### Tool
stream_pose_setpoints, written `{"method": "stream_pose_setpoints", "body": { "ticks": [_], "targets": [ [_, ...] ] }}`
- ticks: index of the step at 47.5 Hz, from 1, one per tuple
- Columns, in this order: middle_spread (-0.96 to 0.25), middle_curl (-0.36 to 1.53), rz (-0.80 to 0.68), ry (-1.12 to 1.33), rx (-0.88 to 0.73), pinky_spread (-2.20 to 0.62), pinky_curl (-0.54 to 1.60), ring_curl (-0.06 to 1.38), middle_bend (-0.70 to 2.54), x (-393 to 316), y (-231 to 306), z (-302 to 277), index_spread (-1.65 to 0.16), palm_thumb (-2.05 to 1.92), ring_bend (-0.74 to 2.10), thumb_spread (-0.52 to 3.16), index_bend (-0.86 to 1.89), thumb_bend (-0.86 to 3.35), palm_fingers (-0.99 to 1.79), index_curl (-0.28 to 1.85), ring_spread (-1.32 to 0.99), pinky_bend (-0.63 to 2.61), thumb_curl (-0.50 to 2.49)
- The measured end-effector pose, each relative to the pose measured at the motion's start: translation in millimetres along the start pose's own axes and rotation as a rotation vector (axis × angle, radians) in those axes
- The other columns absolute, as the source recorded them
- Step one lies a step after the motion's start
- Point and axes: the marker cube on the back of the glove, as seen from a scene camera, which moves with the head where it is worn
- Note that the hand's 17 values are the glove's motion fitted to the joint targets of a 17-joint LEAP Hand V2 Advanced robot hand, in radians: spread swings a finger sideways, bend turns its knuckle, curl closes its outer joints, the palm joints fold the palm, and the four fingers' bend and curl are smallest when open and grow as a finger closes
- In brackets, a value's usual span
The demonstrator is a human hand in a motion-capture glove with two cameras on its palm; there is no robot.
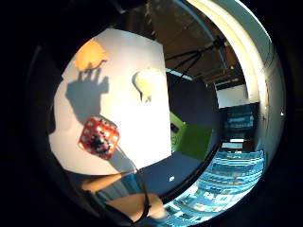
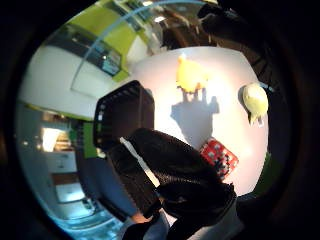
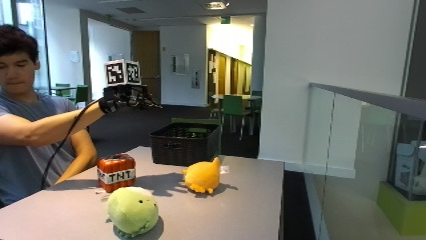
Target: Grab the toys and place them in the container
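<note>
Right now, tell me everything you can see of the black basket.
The black basket is a rectangular, open-topped container that looks woven or slatted, dark all over. It stands upright on the grey table at its far edge, behind the orange plush toy. Nothing shows above its rim and nothing touches it. The gloved right hand is raised well above the table.

walls: white wall at right, more white walls running back along the corridor
ceiling: recessed light, green sign below it
doors: brown wooden door far back
furniture: grey table in foreground; green chairs at tables further back
floor: dark carpet
right side: glass railing with dark top rail
</note>
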Motion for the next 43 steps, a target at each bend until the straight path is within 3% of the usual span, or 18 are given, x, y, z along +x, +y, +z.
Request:
{"method": "stream_pose_setpoints", "body": {
  "ticks": [14,27,43],
  "targets": [
    [-0.05,0.14,-0.010,-0.015,-0.036,0.03,0.19,0.03,0.22,13,15,12,-0.30,-0.17,0.17,0.90,0.25,-0.11,0.15,0.17,-0.04,0.51,0.01],
    [-0.05,0.20,-0.024,-0.032,-0.022,0.04,0.25,0.06,0.22,21,65,64,-0.33,-0.15,0.18,1.03,0.19,-0.10,0.09,0.23,-0.04,0.58,0.03],
    [-0.03,0.25,-0.037,-0.082,-0.143,0.05,0.30,0.09,0.17,17,96,162,-0.33,-0.13,0.17,1.06,0.18,-0.09,0.01,0.29,-0.01,0.69,0.06]
  ]
}}
